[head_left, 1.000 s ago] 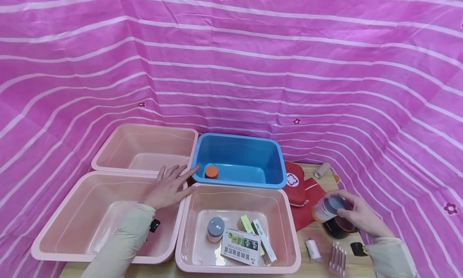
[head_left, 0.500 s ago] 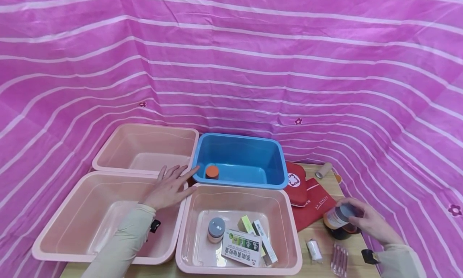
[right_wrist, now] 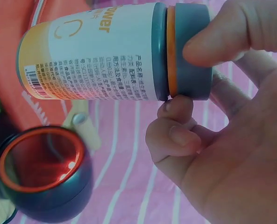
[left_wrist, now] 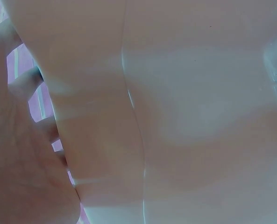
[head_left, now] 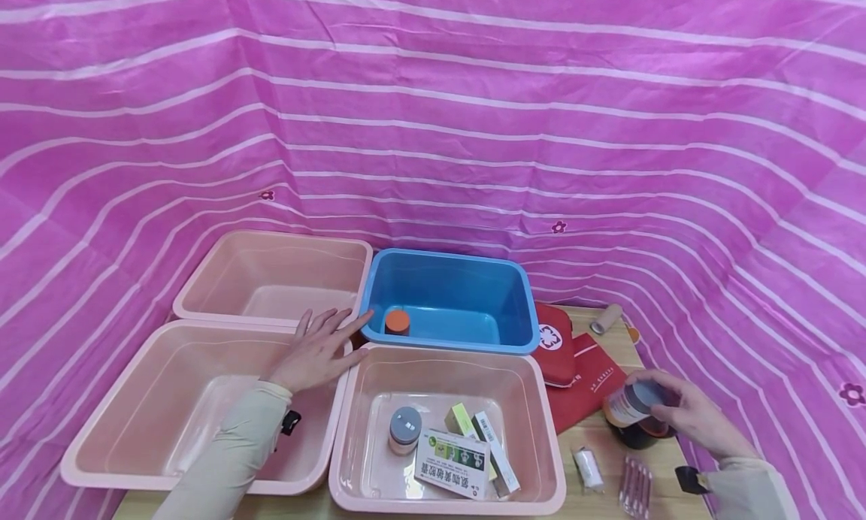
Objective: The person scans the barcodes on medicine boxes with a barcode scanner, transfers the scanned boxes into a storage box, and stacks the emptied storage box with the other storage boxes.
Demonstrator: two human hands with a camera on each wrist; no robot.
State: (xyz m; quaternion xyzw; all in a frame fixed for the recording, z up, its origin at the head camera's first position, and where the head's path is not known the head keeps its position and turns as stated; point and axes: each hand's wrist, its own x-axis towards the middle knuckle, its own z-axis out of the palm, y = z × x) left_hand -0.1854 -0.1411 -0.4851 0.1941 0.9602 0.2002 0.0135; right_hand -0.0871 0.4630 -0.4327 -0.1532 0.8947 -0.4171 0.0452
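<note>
Since a second ago my right hand (head_left: 693, 415) has carried the bottle (head_left: 628, 406) down to lower right, fingers (right_wrist: 213, 35) pinching its cap above a dark jar (head_left: 639, 433). Left hand (head_left: 318, 351) stays flat, fingers spread, on the pink bin's rim (head_left: 341, 388).

Pink white-striped flowered cloth backdrop (head_left: 473, 129) behind and around a wooden tabletop (head_left: 612, 347).

Boxes (head_left: 452, 460) lie in the near tub (head_left: 548, 460), pouch (head_left: 556, 345) right.
</note>
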